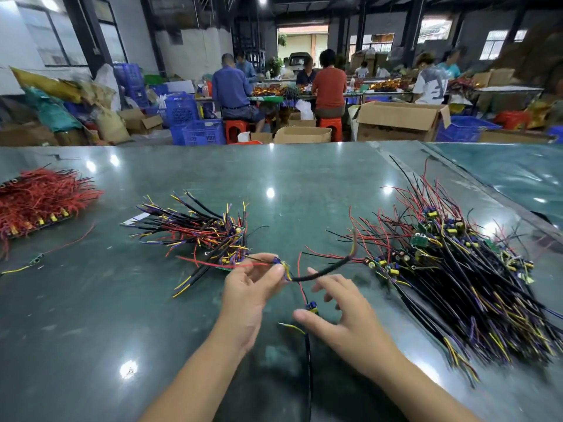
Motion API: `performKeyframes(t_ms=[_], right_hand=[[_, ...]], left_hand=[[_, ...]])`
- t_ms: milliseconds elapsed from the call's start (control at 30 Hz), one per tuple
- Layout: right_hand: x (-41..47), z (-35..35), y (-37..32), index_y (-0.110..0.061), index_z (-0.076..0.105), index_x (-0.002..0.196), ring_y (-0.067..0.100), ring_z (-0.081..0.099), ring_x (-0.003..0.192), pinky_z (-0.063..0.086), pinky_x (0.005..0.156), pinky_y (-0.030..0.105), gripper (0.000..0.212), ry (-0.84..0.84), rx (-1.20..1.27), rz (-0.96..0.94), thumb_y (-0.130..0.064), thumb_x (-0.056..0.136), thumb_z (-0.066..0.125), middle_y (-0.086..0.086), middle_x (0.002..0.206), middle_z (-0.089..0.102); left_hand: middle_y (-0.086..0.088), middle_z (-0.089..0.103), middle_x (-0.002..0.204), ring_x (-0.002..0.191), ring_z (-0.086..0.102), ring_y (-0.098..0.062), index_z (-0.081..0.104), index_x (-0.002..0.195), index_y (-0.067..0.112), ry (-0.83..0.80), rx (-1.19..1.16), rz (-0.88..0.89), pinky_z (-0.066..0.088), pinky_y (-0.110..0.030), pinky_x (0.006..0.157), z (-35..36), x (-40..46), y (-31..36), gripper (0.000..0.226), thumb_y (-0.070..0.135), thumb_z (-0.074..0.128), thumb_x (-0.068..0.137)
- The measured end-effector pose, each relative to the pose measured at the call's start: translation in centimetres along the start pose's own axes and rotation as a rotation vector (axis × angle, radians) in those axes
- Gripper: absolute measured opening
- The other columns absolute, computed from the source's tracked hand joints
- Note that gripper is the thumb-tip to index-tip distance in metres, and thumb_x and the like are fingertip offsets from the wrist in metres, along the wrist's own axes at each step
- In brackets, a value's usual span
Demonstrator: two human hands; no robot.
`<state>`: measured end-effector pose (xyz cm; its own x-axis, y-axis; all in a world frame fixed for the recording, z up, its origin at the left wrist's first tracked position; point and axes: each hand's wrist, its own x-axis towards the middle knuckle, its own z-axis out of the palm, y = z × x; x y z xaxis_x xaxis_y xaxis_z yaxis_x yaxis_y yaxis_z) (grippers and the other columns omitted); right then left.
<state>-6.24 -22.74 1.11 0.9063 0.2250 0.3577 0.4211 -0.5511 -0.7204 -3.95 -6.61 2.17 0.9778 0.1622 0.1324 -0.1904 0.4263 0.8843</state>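
Note:
My left hand (248,295) pinches a small wired circuit module (281,264) at its fingertips, above the green table (289,184). Red wires run left from the module and a black sheathed cable (329,269) arcs right from it. My right hand (341,315) hovers just right of it, fingers spread and loosely bent, holding nothing. A second small module (312,307) with a red wire and a black cable (308,367) lies on the table between thumb and fingers of that hand.
A sorted bundle of wired modules (201,233) lies ahead of my left hand. A large heap of the same modules (457,269) fills the right side. A red-wire pile (39,199) sits far left. Several people work at benches beyond the table edge, among boxes and blue crates.

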Motion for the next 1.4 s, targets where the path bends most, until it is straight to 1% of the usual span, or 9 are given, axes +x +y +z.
performKeyframes(t_ms=[133,300,533,767,867,967,1067,1233,1400], right_hand=[[0.2,0.8,-1.1,-0.026,0.065,0.120,-0.006,0.058,0.084,0.045,0.081,0.013,0.036,0.012,0.582,0.197,-0.041,0.086,0.063,-0.022,0.092,0.067],[0.1,0.6,-1.3,-0.024,0.075,0.097,0.015,0.057,0.070,0.050,0.069,0.033,0.028,0.132,0.725,0.350,-0.020,0.097,0.048,-0.004,0.076,0.066],[0.3,0.3,-1.9,-0.008,0.069,0.095,0.021,0.069,0.063,0.056,0.058,0.027,0.025,0.094,0.889,0.383,-0.010,0.098,0.044,0.004,0.069,0.069],[0.3,0.3,-1.0,0.004,0.062,0.079,0.019,0.057,0.055,0.049,0.055,0.023,0.010,-0.010,0.741,0.319,-0.004,0.084,0.067,0.011,0.064,0.063],[0.4,-0.3,-0.8,-0.005,0.059,0.070,0.020,0.054,0.049,0.045,0.051,0.023,0.017,-0.128,0.703,0.306,-0.006,0.084,0.067,0.010,0.059,0.060],[0.2,-1.3,-0.6,-0.008,0.059,0.070,0.019,0.057,0.049,0.045,0.052,0.023,0.018,-0.267,0.612,0.278,-0.010,0.084,0.069,0.007,0.058,0.062],[0.1,-2.3,-0.8,-0.009,0.059,0.070,0.016,0.056,0.047,0.045,0.050,0.023,0.020,-0.378,0.584,0.273,-0.016,0.081,0.073,0.003,0.057,0.062],[0.2,-3.6,-1.4,-0.017,0.060,0.062,0.014,0.052,0.044,0.043,0.047,0.020,0.015,-0.507,0.608,0.271,-0.017,0.074,0.069,0.003,0.055,0.060],[0.1,-3.5,-1.5,-0.013,0.062,0.064,0.014,0.050,0.041,0.040,0.045,0.019,0.020,-0.427,0.571,0.286,-0.017,0.071,0.080,0.005,0.054,0.058]], left_hand=[[-0.003,0.070,0.073,0.067,0.064,-0.011,0.062,0.086,0.009,-0.154,0.167,0.033,0.054,-0.022,0.069,1.2,-1.1,-0.9,0.019,-0.005,0.070,0.076],[-0.003,0.074,0.082,0.075,0.068,-0.011,0.070,0.096,0.011,-0.190,0.252,0.020,0.056,-0.024,0.074,1.6,-1.5,-1.2,0.019,0.002,0.054,0.091],[0.001,0.074,0.091,0.082,0.067,-0.010,0.075,0.089,0.014,-0.174,0.359,0.041,0.055,-0.026,0.078,1.3,-1.5,-0.9,0.027,0.011,0.049,0.095],[0.005,0.073,0.099,0.086,0.062,-0.001,0.075,0.062,0.020,-0.299,0.525,-0.004,0.048,-0.016,0.073,0.6,-1.3,-0.2,0.040,0.013,0.052,0.094],[-0.003,0.071,0.090,0.062,0.052,0.003,0.071,0.076,-0.008,-0.195,0.447,-0.027,0.039,-0.014,0.059,0.1,-0.5,0.8,0.033,0.012,0.052,0.094],[0.001,0.067,0.073,0.052,0.041,-0.002,0.074,0.081,0.005,-0.071,0.302,-0.049,0.034,-0.011,0.051,-1.6,0.6,2.5,0.028,0.011,0.050,0.095],[0.003,0.062,0.063,0.050,0.042,-0.002,0.073,0.085,0.004,-0.134,0.348,-0.094,0.035,-0.010,0.049,-2.8,0.8,3.2,0.028,0.013,0.049,0.095],[-0.005,0.070,0.075,0.052,0.050,-0.002,0.074,0.083,0.006,-0.124,0.226,-0.164,0.040,-0.011,0.046,-3.0,1.3,3.4,0.030,0.017,0.049,0.094],[-0.004,0.070,0.081,0.064,0.059,-0.006,0.075,0.095,0.012,-0.299,0.095,-0.278,0.050,-0.016,0.058,-2.4,0.3,2.5,0.022,0.028,0.066,0.083]])
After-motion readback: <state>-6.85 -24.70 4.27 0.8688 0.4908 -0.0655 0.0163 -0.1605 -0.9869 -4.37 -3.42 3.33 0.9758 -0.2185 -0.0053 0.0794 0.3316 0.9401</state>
